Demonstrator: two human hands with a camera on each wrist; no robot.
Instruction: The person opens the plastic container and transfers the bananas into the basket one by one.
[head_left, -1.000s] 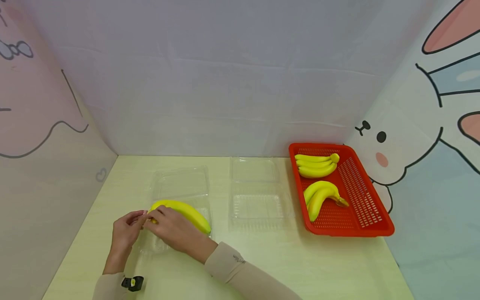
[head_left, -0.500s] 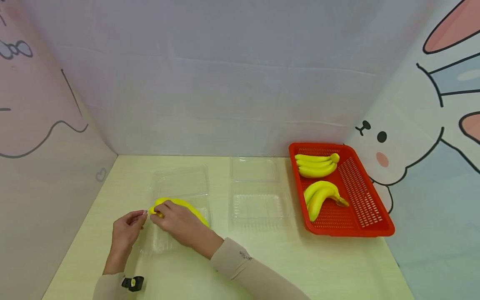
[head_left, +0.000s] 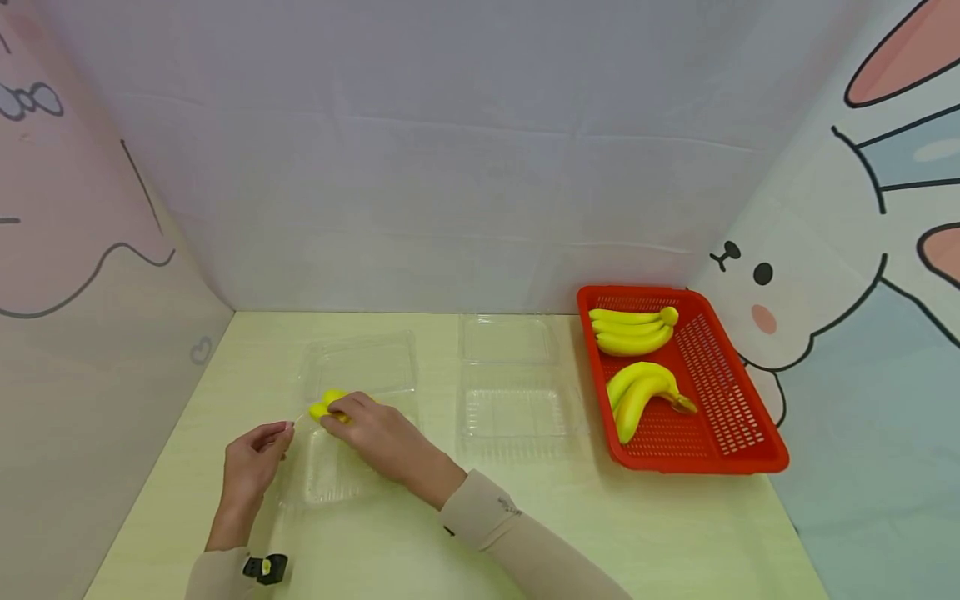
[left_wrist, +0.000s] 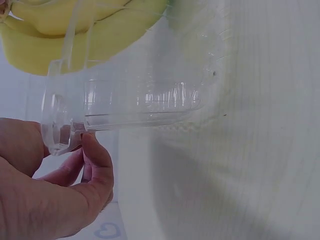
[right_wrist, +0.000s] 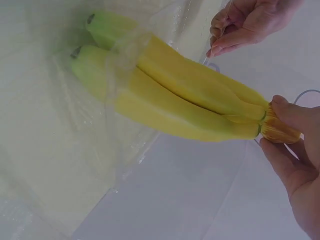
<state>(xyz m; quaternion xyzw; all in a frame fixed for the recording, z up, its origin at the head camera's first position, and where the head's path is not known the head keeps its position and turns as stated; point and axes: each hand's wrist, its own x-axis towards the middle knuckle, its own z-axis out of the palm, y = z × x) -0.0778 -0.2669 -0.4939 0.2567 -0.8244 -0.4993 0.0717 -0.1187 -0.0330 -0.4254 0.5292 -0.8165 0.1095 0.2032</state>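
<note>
In the head view my left hand (head_left: 253,462) is at the left edge of a clear plastic clamshell box (head_left: 326,485) whose lid is laid back. The left wrist view shows its thumb and finger pinching the box's rim (left_wrist: 59,132). My right hand (head_left: 384,442) grips a bunch of yellow bananas (right_wrist: 185,100) by its brown stem (right_wrist: 279,129). The bunch is over the box, and its greenish tips lie behind clear plastic in the right wrist view. From the head, my right hand hides most of the bunch.
A second clear clamshell box (head_left: 517,417) lies opened to the right. Further right stands a red plastic basket (head_left: 738,433) with two banana bunches, one at the back (head_left: 633,333) and one nearer (head_left: 637,404). A pale fabric wall (head_left: 450,167) closes the back.
My right hand has shifted to the right and slightly back, with the bananas turning under it. The left hand stays at the box's edge.
</note>
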